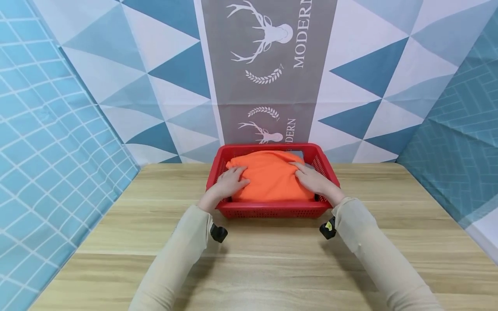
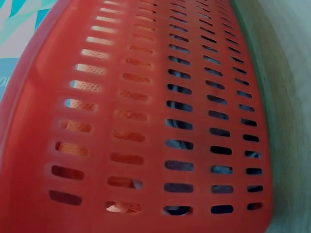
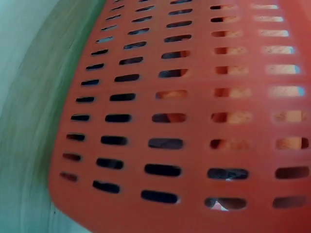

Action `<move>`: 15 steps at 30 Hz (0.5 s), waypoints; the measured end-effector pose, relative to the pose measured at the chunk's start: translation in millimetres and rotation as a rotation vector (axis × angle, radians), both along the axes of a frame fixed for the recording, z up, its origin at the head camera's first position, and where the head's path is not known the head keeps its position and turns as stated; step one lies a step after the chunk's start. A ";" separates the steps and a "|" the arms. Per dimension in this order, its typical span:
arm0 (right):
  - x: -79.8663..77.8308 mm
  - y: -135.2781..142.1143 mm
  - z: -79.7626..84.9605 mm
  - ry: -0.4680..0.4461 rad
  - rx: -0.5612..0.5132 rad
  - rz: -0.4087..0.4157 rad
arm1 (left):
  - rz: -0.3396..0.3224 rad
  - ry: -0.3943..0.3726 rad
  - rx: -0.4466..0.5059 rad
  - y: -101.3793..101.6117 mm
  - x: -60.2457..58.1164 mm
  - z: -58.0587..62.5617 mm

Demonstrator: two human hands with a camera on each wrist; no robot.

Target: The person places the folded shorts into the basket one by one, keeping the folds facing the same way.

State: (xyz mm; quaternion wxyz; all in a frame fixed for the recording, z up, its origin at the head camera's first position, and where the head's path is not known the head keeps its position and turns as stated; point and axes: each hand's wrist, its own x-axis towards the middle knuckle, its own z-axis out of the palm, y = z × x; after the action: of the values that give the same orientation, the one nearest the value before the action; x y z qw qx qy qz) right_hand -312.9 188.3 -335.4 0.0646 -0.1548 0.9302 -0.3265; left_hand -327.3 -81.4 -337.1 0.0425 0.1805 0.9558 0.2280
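Note:
A bright orange folded cloth (image 1: pixel 270 179) lies in a red plastic basket (image 1: pixel 268 205) with slotted walls, near the table's far edge. On the cloth's left side rests my left hand (image 1: pixel 230 181), fingers spread over the fabric. My right hand (image 1: pixel 312 178) touches the opposite side, its fingertips at a crease. Grey fabric (image 1: pixel 298 154) shows beside the orange cloth at the back right of the basket. Both wrist views are filled by the basket's slotted wall (image 2: pixel 155 111), (image 3: pixel 146 109), with orange and dark material visible through the slots; neither hand appears there.
The basket stands on a light wood-grain table (image 1: pixel 272 263). Behind it hangs a patterned backdrop (image 1: pixel 264 95) with deer heads and triangles. Blue checked sheeting (image 1: pixel 46 142) borders the left side. Small black devices (image 1: pixel 218 233) sit at both wrists, in front of the basket.

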 end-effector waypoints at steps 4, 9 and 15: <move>-1.3 1.0 -0.7 -0.051 0.007 0.019 | -0.006 -0.021 -0.012 -0.3 -2.5 -1.0; -2.1 3.5 -3.8 -0.052 -0.010 0.007 | -0.001 -0.031 0.011 1.7 -3.1 -4.1; 0.1 10.9 -2.3 -0.008 -0.040 0.012 | -0.026 -0.035 0.108 -4.7 -0.4 -2.1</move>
State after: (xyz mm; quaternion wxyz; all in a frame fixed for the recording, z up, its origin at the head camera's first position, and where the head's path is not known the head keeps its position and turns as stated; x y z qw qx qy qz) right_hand -312.8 199.2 -337.7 0.0671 -0.1606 0.9222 -0.3453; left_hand -327.7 -86.1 -339.2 0.0522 0.1908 0.9389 0.2816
